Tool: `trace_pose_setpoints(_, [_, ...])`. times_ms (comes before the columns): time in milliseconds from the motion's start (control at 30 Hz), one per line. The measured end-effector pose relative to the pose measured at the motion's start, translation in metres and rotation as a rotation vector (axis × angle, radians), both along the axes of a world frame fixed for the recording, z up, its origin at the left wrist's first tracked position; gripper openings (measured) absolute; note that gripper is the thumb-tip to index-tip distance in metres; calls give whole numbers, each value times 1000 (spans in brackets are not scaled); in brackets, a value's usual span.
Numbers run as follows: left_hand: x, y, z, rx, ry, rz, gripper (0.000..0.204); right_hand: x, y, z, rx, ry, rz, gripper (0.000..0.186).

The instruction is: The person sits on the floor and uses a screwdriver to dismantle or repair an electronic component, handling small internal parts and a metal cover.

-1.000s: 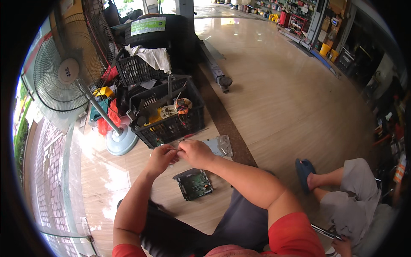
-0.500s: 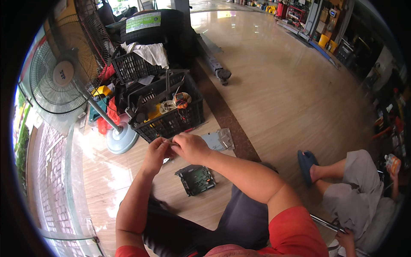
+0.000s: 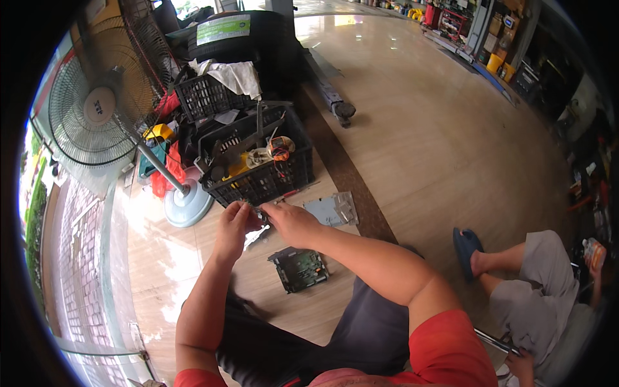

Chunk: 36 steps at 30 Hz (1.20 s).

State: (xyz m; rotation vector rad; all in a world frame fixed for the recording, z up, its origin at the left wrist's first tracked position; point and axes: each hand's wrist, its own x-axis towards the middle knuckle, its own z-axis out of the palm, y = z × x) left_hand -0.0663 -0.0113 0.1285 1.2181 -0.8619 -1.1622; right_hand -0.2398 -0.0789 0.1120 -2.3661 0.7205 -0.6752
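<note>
Evidently, the left hand [image 3: 236, 222] is pinching, thumb closing against fingertips, a small dark piece [image 3: 260, 214] in front of the black, rectangular, slatted plastic crate [image 3: 300, 171]; the right hand [image 3: 290, 223] is meeting it there, fingers bunching, though whether they are gripping it I cannot tell; its shape and material are hiding behind the fingers. A loose pinch could be letting the piece slip and skid toward the crate; a shifting foot could be catching the square green circuit board [image 3: 300, 271], which is lying nearer the wearer than the crate. Beneath the crate, glossy beige floor tiles [image 3: 419, 142] are reflecting daylight; a round wire-caged standing fan [image 3: 100, 106] is standing left of it, a black rubber tyre [image 3: 225, 46] is lying behind it, and a person in grey trousers [image 3: 538, 277] is sitting well to its right.
</note>
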Motion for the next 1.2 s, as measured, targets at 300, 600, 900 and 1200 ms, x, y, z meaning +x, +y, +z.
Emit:
trace_pose_setpoints(300, [-1,2,-3,10,-163,9,22,-8,10,18,-20,-58,109,41])
trace_pose_setpoints(600, [1,1,-6,-6,-200,70,22,-7,8,15,-76,-59,113,40])
trace_pose_setpoints(900, [0,-1,-5,8,-237,48,20,-8,11,20,-46,65,98,42])
trace_pose_setpoints(1200, [0,-2,-10,23,-278,50,21,-7,13,14,-79,-9,68,42])
